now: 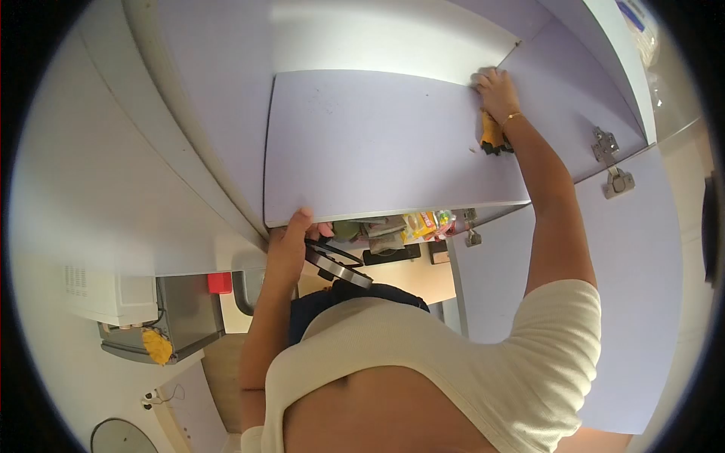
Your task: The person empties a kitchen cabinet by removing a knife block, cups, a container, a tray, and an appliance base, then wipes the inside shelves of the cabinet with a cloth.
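My left hand [288,245] grips the front left corner of the pale lilac cabinet shelf [377,143], thumb on top and fingers curled beneath. Deep inside the cabinet, my right hand [498,92] presses down at the back right corner of that shelf with its fingers bent. A yellow cloth [492,134] with a dark ragged edge pokes out from under its palm and wrist; the rest is hidden by the hand. Under the shelf's front edge, several small packets [419,224] show on a lower level, close to my left hand.
An open cabinet door [574,294] hangs at the right on metal hinges [618,181]. A steel-rimmed round object [337,269] lies below my left hand. Further down at the left are a white appliance [113,294], a grey fridge [189,309] and a red box [220,283].
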